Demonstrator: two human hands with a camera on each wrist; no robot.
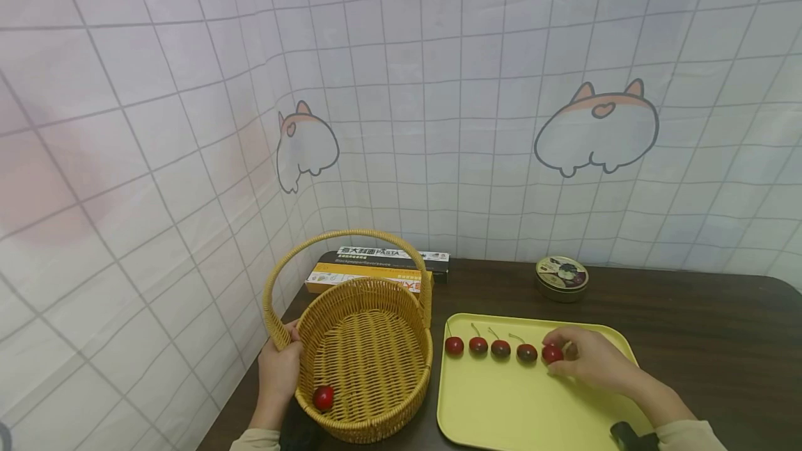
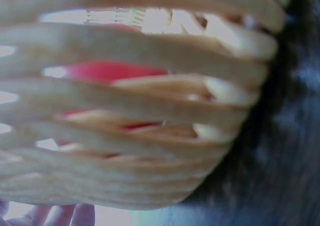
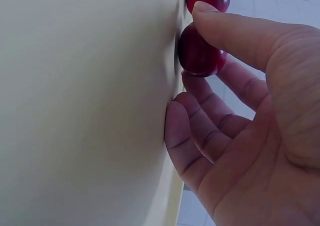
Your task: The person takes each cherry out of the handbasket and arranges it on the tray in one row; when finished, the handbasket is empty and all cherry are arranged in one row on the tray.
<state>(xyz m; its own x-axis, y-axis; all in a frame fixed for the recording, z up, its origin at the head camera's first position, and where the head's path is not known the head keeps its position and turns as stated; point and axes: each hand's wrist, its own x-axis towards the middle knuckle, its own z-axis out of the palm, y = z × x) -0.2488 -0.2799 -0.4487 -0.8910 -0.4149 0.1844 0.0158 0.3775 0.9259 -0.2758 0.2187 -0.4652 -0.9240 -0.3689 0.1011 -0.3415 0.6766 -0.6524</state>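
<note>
My left hand [image 1: 279,369] grips the wicker basket [image 1: 371,430] where its arched handle meets the rim on the left. A single dark red cherry [image 1: 323,398] lies inside the basket, low on the left. On the yellow tray [image 1: 501,409], several cherries with stems stand in a row along the far side, among them a dark one [image 1: 527,353]. At the right end of that row my right hand [image 1: 592,358] pinches a red cherry [image 1: 552,353] between thumb and fingers, close over the tray. In the right wrist view, the thumb lies on this cherry [image 3: 196,51].
Behind the basket lie two pasta boxes, one black [image 1: 401,264] and one orange [image 1: 338,274]. A round tin [image 1: 561,278] stands beyond the tray on the dark wooden table [image 1: 702,326]. A gridded curtain [image 1: 476,159] with cartoon drawings hangs behind and to the left.
</note>
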